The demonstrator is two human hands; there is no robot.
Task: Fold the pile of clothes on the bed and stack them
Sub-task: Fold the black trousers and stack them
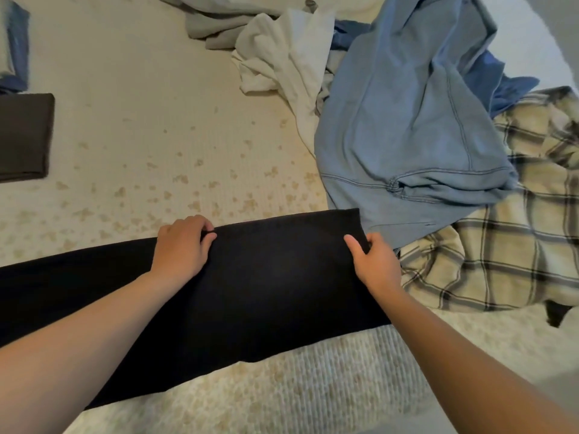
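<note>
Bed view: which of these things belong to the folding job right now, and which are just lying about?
In hand: black garment, left hand, right hand.
Waiting: light blue garment, white garment, plaid garment, grey garment, folded dark piece.

Black garment (pixel 266 277) runs off frame at 9 o'clock, full length unknown; forearms cover part of it. Left hand (pixel 181 245) fingertips curl past its far edge, hidden. Right hand (pixel 376 261) fingers tucked behind its corner. Dark folded piece (pixel 25 136) cut at 9 o'clock. Plaid fabric (pixel 501 245) cut at 3 o'clock. Grey cloth (pixel 213 23) cropped at 12 o'clock. Blue item (pixel 17 42) at 10 o'clock cropped, type unclear.
</note>
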